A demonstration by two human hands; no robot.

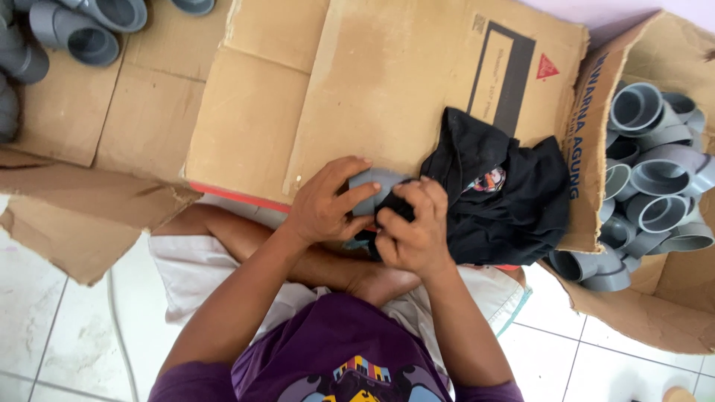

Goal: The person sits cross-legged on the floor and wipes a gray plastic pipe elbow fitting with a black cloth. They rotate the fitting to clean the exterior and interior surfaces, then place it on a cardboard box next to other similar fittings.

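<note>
Head view, looking down over crossed legs on a white tiled floor [45, 313]. Left hand [324, 205] wrapped around a grey pipe fitting [372, 182], fingers curled closed over its top and side. Right hand [413, 227] just beside it, fingers clenched on a bunched corner of black cloth [499, 193], pressed against the fitting's right end. Fitting held low at centre, above the lap, at the near edge of a flattened cardboard sheet [357, 82]. Remainder of cloth spread to the right across the cardboard. Open cardboard box [655, 313] at far right, filled with grey pipe fittings [648, 171]. More grey fittings [74, 33] at upper left on cardboard.
</note>
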